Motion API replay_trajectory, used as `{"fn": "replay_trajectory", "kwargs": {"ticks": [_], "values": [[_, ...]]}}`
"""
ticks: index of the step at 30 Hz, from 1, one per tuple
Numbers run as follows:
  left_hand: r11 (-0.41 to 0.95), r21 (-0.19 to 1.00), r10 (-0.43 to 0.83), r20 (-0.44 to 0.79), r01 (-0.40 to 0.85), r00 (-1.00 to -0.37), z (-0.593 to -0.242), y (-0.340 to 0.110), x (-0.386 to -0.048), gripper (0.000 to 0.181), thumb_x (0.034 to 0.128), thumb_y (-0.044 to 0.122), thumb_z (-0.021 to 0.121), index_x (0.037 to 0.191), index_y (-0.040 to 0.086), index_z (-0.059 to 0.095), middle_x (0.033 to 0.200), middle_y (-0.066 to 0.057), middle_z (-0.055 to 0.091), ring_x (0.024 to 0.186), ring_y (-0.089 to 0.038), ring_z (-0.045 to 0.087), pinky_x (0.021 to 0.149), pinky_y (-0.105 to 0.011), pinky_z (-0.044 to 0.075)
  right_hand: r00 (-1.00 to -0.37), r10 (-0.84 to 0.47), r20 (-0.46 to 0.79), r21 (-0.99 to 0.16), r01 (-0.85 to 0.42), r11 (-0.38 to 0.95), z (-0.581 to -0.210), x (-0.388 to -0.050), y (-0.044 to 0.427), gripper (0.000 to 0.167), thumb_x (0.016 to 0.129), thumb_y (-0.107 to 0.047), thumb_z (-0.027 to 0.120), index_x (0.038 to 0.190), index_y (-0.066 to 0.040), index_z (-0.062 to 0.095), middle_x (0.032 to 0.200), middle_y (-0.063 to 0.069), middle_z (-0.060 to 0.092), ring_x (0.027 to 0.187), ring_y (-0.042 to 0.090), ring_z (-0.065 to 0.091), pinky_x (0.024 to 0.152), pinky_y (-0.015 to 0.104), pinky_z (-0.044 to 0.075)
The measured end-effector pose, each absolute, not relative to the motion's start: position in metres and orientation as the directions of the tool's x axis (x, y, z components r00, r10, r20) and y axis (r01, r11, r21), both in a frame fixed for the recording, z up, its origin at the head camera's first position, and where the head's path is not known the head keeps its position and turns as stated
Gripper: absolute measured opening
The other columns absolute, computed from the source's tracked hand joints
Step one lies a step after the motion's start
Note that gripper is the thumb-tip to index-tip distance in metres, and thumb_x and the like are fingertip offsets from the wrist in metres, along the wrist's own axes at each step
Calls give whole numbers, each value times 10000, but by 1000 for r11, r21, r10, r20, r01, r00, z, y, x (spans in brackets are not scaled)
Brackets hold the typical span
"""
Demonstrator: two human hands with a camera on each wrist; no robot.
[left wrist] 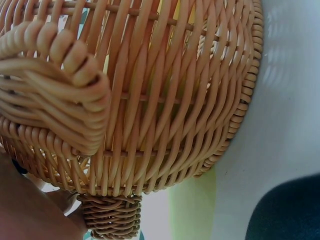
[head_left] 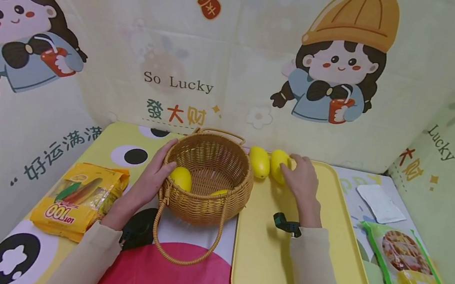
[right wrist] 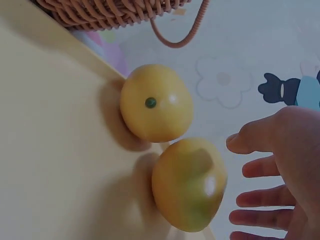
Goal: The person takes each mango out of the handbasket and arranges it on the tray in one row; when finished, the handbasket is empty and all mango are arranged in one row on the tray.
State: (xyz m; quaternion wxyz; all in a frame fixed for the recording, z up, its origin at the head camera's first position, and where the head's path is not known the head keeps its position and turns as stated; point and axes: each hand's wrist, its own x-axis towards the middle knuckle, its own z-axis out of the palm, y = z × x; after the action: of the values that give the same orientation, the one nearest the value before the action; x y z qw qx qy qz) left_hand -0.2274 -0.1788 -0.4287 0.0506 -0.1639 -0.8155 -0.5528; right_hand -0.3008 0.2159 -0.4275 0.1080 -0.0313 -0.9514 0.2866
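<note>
My left hand (head_left: 151,177) holds the left side of a round wicker basket (head_left: 201,211), thumb over the rim and fingers along the outer wall. Inside the basket lie a yellow oval fruit (head_left: 181,178) and another yellow piece (head_left: 219,192), partly hidden by the wall. Two more smooth yellow fruits sit side by side at the back of the yellow tray (head_left: 265,265): a left fruit (head_left: 259,162) with a green stem spot in the right wrist view, and a right fruit (head_left: 278,163). Right beside the latter is my right hand (head_left: 303,179), its fingers spread and apart from it in the right wrist view.
A yellow snack bag (head_left: 77,199) lies left of the basket. On the right are a green food packet (head_left: 414,276) and a small white sachet (head_left: 381,203). The basket's handle (head_left: 183,262) hangs toward the front, and a printed cloth wall (head_left: 246,64) stands behind.
</note>
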Motion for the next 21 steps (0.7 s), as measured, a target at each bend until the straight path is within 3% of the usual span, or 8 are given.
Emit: {"fn": "replay_trajectory", "kwargs": {"ticks": [12,21], "values": [[339,899,215,212,276,-953,-396,-170,-208,617,1042,189,412,1600,143,154,1655,-121,150,1511,-353,214,1199,-599,238,-968,106,230,-622,-62,781,-418,-300,212,528,943,-385,574,1390,-104,559,1339,176,571,1164,367,551,977,558,478],[350,888,200,241,299,-950,-427,-178,-226,592,1053,273,407,1580,374,156,1662,-3,150,1511,-299,230,1194,-597,254,-958,43,284,-643,-157,750,-408,-298,201,532,930,-358,606,1404,-121,556,1354,172,577,1213,374,543,1000,562,468]]}}
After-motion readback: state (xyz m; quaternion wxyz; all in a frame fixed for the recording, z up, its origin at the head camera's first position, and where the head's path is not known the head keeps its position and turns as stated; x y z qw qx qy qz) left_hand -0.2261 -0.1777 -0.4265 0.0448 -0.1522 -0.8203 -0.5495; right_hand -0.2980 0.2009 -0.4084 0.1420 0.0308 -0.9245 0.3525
